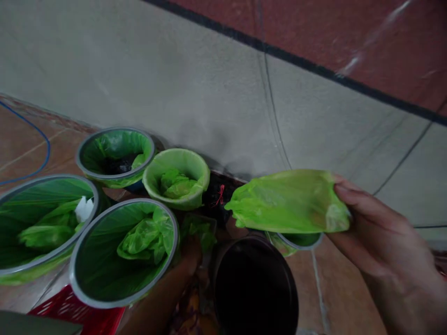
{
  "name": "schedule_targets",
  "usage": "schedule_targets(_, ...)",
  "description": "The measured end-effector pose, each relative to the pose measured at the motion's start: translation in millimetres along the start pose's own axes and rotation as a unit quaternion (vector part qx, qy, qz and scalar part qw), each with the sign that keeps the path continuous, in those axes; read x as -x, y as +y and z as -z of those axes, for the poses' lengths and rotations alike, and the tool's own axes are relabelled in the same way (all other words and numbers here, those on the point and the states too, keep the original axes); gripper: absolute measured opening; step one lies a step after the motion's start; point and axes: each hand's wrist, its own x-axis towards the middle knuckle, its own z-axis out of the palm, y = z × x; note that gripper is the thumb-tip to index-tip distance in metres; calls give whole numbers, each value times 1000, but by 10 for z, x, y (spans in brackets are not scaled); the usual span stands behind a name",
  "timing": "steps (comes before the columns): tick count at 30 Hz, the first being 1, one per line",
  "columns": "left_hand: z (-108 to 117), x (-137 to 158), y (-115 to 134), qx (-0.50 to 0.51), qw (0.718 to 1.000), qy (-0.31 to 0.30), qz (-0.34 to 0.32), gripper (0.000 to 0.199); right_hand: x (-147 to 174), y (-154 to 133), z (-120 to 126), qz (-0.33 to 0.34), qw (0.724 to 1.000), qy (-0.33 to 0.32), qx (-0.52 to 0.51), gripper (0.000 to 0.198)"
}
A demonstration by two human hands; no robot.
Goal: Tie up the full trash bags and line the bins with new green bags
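Right hand [380, 232] pinches translucent green plastic bag [286, 202]; left hand [192, 256]: finger state cannot be told. Round grey-rimmed bins [98, 263] left of its fingers: green-lined. Round dark bin [256, 288] between hands: seemingly unlined.

Green bag [286, 202] beyond dark tub [256, 288]: thin plastic, crinkled, some sheen from where I stand. Tub smooth-looking. Left of it, grey-rimmed bin [104, 304] smooth plastic, red crate [63, 302] plastic too. Wall [195, 83] behind it matt; floor tiles [342, 279] beside it dull.

shows a bare right hand [380, 223], slightly blurred, right of the dark round container [256, 284]; left of it, shows a bare left hand [191, 256] and forearm [164, 288], dimly lit.
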Motion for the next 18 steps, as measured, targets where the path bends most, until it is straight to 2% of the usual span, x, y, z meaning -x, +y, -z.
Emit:
schedule_targets(2,278,160,188,16,999,-17,-26,51,197,-43,54,-23,998,13,-61,23)
schedule_targets(3,465,262,300,26,998,-6,-56,49,293,-54,99,-25,996,10,-80,23)
schedule_targets(5,930,525,557,72,984,67,-149,60,488,-77,211,-2,997,-8,-71,21)
schedule_targets(6,1192,694,700,124,960,123,-218,65,587,-95,270,14,998,-24,-53,19)
schedule_targets(8,1707,1103,1005,199,896,165,-361,70,783,-151,382,53,997,-58,3,15)
schedule_targets(10,2105,1564,1308,220,844,130,-471,72,967,-225,475,94,989,-98,61,13)
schedule_targets(11,2231,1786,1447,218,826,89,-512,70,1051,-263,517,112,983,-122,84,14)
schedule_targets(12,2302,1986,1572,210,812,49,-542,67,1127,-295,557,128,976,-142,103,16)
schedule_targets(14,2296,2283,1765,179,798,-18,-575,54,1252,-332,641,157,966,-153,136,20)
schedule_targets(16,2166,2423,1878,159,799,-41,-578,37,1339,-317,729,189,962,-101,168,21)
schedule_targets(18,2006,2429,1923,155,812,-23,-562,27,1395,-245,809,214,956,-19,199,22)
